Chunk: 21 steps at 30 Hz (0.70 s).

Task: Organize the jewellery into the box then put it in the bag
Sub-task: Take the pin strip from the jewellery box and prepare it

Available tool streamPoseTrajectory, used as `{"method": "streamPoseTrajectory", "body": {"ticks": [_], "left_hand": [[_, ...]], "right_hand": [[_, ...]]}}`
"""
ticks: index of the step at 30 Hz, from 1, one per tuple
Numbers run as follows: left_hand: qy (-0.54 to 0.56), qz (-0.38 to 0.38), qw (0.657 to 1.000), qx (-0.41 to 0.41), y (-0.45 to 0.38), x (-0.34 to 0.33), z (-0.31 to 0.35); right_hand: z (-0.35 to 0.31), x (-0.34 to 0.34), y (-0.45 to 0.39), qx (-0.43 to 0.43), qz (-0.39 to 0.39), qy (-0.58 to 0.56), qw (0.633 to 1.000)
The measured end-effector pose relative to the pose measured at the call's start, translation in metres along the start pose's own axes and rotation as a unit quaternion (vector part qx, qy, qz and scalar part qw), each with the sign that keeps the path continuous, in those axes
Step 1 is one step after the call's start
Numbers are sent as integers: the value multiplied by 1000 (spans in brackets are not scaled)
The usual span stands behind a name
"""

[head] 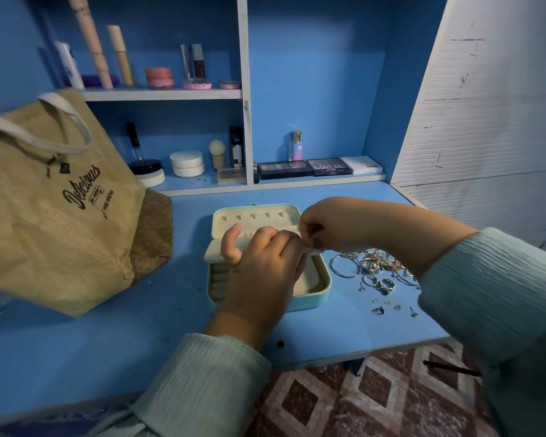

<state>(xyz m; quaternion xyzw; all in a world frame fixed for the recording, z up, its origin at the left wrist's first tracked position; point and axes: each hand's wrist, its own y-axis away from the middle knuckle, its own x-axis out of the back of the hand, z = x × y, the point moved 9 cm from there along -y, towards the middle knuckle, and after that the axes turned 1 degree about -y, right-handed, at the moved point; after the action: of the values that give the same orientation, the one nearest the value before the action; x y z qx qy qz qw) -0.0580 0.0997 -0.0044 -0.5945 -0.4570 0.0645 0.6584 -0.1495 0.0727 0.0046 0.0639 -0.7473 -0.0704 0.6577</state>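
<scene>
We see both hands meet over the open box (312,288) on the bench (76,342), the left hand (259,266) curled, the right hand (325,223) pinching something too small to tell, jewellery (372,266) beside, bag (60,200) left.

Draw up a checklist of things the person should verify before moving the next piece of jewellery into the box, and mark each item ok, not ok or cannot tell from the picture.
1. Jewellery box open on the desk: ok.
2. Cream insert flap out of the way of the compartments: not ok; both hands are on it above the tray.
3. Left hand free to pick up: not ok; it grips the flap.
4. Right hand free: not ok; it pinches the flap's right end.
5. Loose jewellery within reach, right of the box: ok.
6. Burlap bag open at the top: cannot tell.
</scene>
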Motion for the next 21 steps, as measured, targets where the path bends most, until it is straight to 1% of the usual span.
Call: {"method": "streamPoseTrajectory", "body": {"ticks": [2, 4, 9, 13, 17, 19, 21], "left_hand": [[0, 0, 1000, 1, 0, 0, 0], [4, -1, 1000, 4, -1, -2, 0], [20, 5, 999, 33, -2, -3, -4], [37, 3, 998, 55, -2, -3, -8], [61, -7, 995, 80, -3, -3, -11], [66, -14, 994, 81, -4, -2, -10], [66, -20, 995, 77, -3, -1, -10]], "right_hand": [[0, -1, -1, 1, 2, 4, 1000], [3, 0, -1, -3, 9, -17, 1000], [19, 1, 5, -23, 57, -137, 989], [31, 0, 13, -43, 100, -200, 974], [48, -5, 24, -98, 132, -287, 944], [54, -13, 27, -125, 124, -356, 918], [53, -21, 29, -129, 111, -421, 891]]}}
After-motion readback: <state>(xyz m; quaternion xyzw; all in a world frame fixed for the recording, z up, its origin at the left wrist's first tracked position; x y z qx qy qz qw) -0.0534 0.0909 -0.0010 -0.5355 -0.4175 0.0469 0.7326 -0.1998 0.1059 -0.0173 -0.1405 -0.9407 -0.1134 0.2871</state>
